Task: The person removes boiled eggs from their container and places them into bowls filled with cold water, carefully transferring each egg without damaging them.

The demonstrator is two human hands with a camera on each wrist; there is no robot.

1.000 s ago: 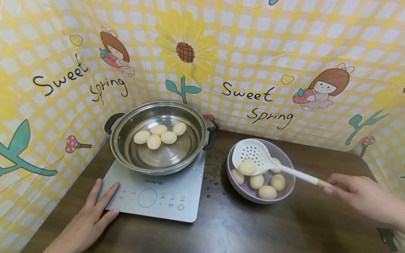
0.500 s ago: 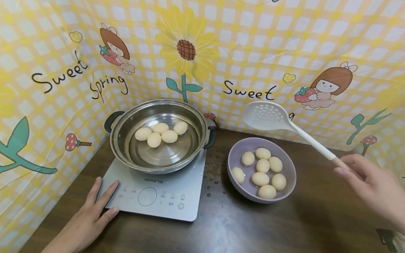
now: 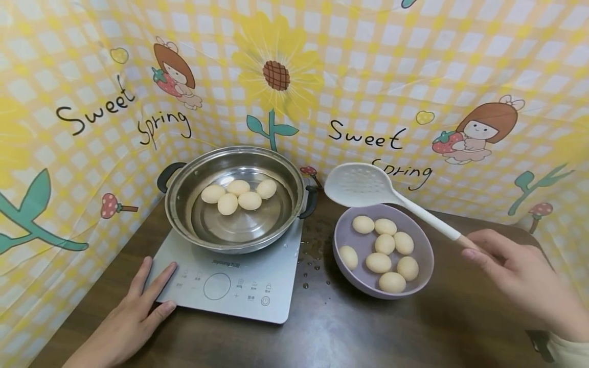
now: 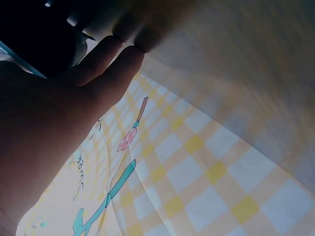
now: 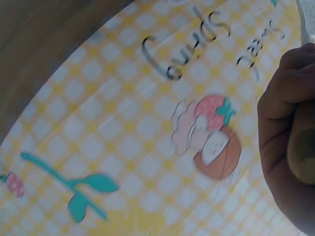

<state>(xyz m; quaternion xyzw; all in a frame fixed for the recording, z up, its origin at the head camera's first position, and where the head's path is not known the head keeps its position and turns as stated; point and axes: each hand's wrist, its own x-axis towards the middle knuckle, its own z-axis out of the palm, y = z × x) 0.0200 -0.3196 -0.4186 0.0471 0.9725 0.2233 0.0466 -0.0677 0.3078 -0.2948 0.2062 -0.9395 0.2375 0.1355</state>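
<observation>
My right hand [image 3: 515,276] grips the wooden end of a white slotted skimmer [image 3: 361,185], fingers curled round it in the right wrist view too. The skimmer's head is bare and hangs over the back rim of a purple bowl [image 3: 342,278]. Several pale eggs [image 3: 384,244] lie in that bowl. With fingers spread, my left hand [image 3: 126,317] rests at the left front corner of a white induction cooker [image 3: 184,260]. On the cooker stands a steel pot [image 3: 177,225] with water and several eggs [image 3: 238,187] grouped toward its back.
Water drops [image 3: 315,255] dot the dark wooden table [image 3: 336,337] between cooker and bowl. A yellow checked cloth [image 3: 368,61] hangs behind and along the left. Two black pot handles [image 3: 309,202] stick out sideways.
An egg left the skimmer and now lies among the others in the bowl. The right hand lifted the skimmer, then brought it left and somewhat lower. The left hand stayed in place.
</observation>
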